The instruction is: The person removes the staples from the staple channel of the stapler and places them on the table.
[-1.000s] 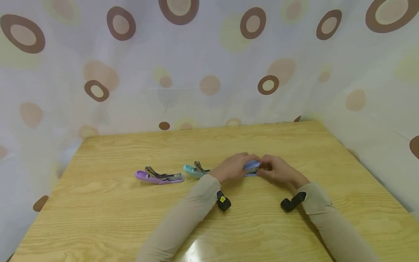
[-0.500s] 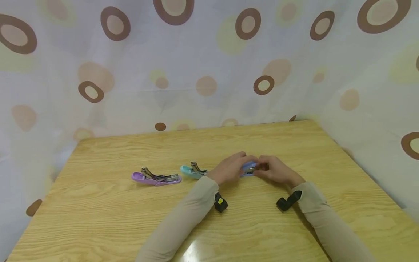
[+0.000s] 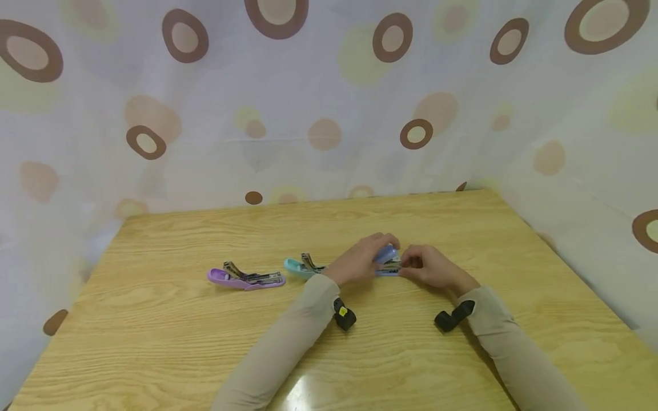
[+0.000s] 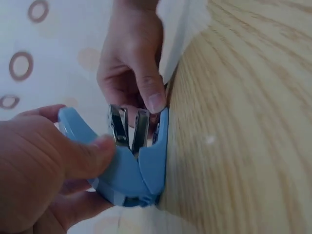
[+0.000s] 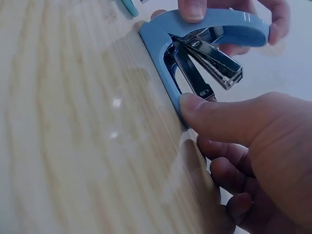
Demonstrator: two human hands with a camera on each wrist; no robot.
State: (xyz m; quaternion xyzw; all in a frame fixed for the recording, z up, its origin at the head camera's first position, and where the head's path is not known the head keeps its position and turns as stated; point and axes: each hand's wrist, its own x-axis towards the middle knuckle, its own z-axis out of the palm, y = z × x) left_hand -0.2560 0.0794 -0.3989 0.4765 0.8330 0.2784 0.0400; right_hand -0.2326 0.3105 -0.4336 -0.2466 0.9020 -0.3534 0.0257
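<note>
A blue stapler (image 3: 386, 253) stands on the table with its top cover raised and its metal parts spread apart. My left hand (image 3: 360, 260) grips the raised cover, thumb on the near side and fingers round the far side, as the left wrist view shows. At the front end of the base (image 5: 156, 46), my right hand (image 3: 434, 267) pinches with its thumb on top. Just left of my left hand lies a teal stapler (image 3: 295, 266), folded open and partly hidden by that hand. Farther left is a purple stapler (image 3: 222, 277), also folded open.
The wooden table (image 3: 169, 337) runs back to a white curtain (image 3: 288, 165) patterned with brown circles. A black wrist camera (image 3: 345, 317) sits at the left cuff, and another camera (image 3: 452, 317) at the right cuff.
My left hand has lifted the blue stapler's cover up and to the left, away from the base. My right hand stays at the front end of the base.
</note>
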